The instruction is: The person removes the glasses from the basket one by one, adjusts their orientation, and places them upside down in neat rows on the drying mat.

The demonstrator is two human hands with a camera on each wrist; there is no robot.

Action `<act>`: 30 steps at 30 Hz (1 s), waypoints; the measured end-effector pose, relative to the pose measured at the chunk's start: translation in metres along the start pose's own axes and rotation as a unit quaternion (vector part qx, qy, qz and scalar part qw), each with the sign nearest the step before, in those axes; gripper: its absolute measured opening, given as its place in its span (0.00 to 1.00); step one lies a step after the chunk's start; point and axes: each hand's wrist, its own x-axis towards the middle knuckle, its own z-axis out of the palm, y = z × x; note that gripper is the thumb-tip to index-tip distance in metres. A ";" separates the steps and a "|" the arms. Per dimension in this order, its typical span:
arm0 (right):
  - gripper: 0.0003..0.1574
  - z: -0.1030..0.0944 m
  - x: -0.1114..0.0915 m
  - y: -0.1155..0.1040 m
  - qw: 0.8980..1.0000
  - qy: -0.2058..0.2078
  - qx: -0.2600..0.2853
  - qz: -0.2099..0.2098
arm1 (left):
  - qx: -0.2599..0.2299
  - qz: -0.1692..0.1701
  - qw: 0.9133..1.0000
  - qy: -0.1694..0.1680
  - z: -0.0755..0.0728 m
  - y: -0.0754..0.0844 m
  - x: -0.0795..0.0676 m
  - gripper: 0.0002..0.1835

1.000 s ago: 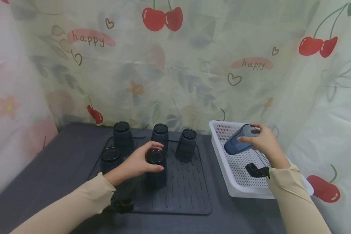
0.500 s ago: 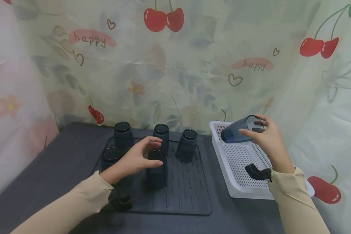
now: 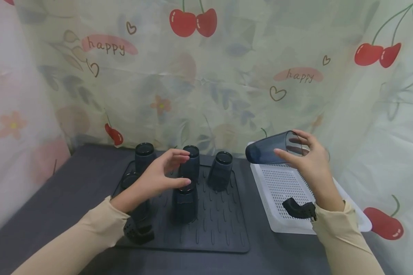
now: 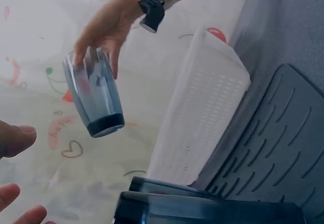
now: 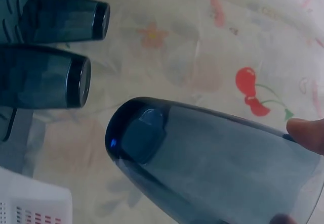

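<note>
Right hand point(image 3: 309, 160) grips blue cup point(image 3: 273, 152); left hand point(image 3: 158, 175) loose over mat point(image 3: 220, 225), dark table point(image 3: 55, 198)

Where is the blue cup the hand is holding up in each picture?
Head: the held cup lies sideways right of centre, in the right hand, above the white basket.
Left wrist: upper left, base pointing down.
Right wrist: it fills the lower middle and right.
Shared landmark: the white basket, middle in left wrist, bottom left corner in right wrist.
</note>
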 end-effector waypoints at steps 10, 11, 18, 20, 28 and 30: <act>0.46 0.016 -0.014 -0.010 0.994 -0.036 0.101 -0.033 | -0.019 0.018 1.000 0.002 0.000 0.015 0.001 0.36; 0.46 0.017 -0.015 -0.011 0.993 -0.038 0.107 -0.035 | -0.020 0.021 1.000 0.003 0.000 0.016 0.001 0.36; 0.43 0.028 -0.026 -0.020 0.992 -0.044 0.103 -0.063 | -0.028 0.030 0.999 -0.003 0.004 0.023 0.006 0.37; 0.42 0.032 -0.029 -0.021 0.991 -0.046 0.104 -0.069 | -0.029 0.033 0.999 -0.007 0.005 0.024 0.008 0.36; 0.42 0.045 -0.041 -0.026 0.986 -0.058 0.133 -0.080 | -0.031 0.040 0.998 -0.026 0.011 0.027 0.013 0.36; 0.42 0.048 -0.044 -0.027 0.985 -0.061 0.140 -0.080 | -0.033 0.045 0.998 -0.029 0.013 0.027 0.013 0.36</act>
